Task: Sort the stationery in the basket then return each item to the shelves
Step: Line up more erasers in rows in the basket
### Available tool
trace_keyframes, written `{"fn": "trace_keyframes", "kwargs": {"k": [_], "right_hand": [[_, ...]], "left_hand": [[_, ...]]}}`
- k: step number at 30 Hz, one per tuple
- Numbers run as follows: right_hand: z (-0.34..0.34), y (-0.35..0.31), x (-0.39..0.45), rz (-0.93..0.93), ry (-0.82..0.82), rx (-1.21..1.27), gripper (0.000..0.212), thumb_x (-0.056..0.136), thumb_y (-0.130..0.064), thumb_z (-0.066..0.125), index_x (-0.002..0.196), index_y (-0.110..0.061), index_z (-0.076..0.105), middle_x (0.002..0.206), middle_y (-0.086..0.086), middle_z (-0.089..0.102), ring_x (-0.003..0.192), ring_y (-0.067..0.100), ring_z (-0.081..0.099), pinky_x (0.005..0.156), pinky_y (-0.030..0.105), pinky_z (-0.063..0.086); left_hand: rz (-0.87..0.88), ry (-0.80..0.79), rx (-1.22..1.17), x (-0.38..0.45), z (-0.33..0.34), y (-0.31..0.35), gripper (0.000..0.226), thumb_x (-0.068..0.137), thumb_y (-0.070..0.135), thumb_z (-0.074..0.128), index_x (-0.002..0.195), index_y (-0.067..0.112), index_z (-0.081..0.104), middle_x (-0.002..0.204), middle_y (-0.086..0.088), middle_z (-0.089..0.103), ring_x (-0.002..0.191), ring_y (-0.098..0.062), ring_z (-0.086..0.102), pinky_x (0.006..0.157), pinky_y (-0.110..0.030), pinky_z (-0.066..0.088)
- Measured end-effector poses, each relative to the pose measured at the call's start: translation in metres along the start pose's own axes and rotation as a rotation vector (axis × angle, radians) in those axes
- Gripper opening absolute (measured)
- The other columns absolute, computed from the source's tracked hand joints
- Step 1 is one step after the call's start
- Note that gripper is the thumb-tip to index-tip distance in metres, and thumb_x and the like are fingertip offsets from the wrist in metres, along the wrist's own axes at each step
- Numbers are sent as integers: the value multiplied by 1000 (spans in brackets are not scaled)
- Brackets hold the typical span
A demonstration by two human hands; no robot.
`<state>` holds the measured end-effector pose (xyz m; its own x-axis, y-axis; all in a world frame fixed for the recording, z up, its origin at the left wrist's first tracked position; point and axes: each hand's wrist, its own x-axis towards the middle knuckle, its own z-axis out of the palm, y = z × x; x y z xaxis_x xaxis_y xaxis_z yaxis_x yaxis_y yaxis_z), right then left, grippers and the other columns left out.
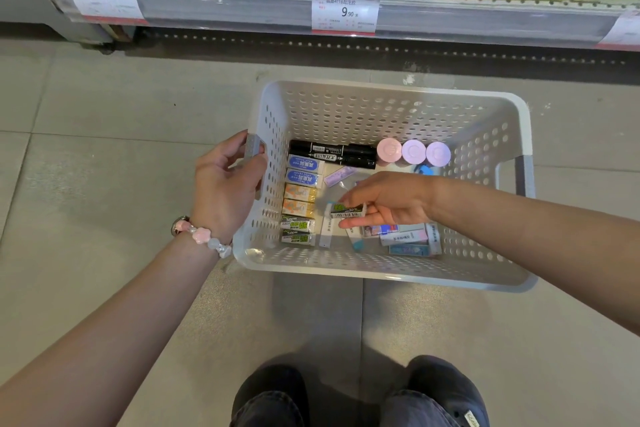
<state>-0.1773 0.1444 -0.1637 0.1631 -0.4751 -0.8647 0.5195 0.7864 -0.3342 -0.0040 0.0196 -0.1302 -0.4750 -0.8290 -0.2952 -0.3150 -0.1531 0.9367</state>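
A white perforated basket (388, 107) stands on the floor below the shelf. My left hand (227, 184) grips its grey left handle. Inside the basket my right hand (388, 203) pinches a green-labelled eraser (348, 210) just above the bottom. Along the left wall lies a column of erasers: two blue (302, 170), two orange (299, 199) and two green (298, 231). Black markers (332, 154) lie at the back, beside three round pastel caps (414, 151). Loose mixed packets (408, 237) lie partly under my right hand.
The shelf edge (346, 15) runs across the top with 9.90 price tags and boxed goods above it. Grey floor tiles (104, 135) surround the basket. My knees (356, 395) show at the bottom edge of the view.
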Motion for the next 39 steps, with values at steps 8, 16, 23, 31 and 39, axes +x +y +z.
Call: {"fn": "trace_keyframes", "kwargs": {"k": [8,16,23,31,39], "right_hand": [[14,8,23,-14,225,-431,3,87,-10,59,86,-12,56,76,0,56,68,6,56,60,17,43],[38,29,52,94,232,-232,14,83,11,54,92,0,52,94,16,64,66,17,66,61,23,56],[38,25,65,154,360,-540,19,86,-5,65,75,-4,50,70,8,55,56,12,53,46,17,48],[30,24,62,287,297,-576,23,89,-21,64,72,-13,51,66,-1,48,60,7,44,54,17,33],[51,30,69,56,345,-551,15,84,-6,67,86,-3,52,81,11,61,69,20,61,75,34,56]], "left_hand": [[-9,0,11,1,0,-4,17,89,1,55,95,13,66,85,1,63,75,-20,60,58,-30,49],[-25,-6,-11,2,-2,-3,25,88,1,56,86,22,68,82,7,66,74,-22,60,66,-43,50],[-8,-8,25,2,-2,-3,19,89,2,56,91,17,67,82,7,65,69,-21,57,56,-31,46],[5,-9,15,2,0,-2,25,88,-3,54,78,18,62,77,6,61,68,-15,58,54,-27,47],[6,-24,-8,2,-1,-3,26,88,-4,53,81,18,64,72,15,65,67,-9,61,57,-29,51]]}}
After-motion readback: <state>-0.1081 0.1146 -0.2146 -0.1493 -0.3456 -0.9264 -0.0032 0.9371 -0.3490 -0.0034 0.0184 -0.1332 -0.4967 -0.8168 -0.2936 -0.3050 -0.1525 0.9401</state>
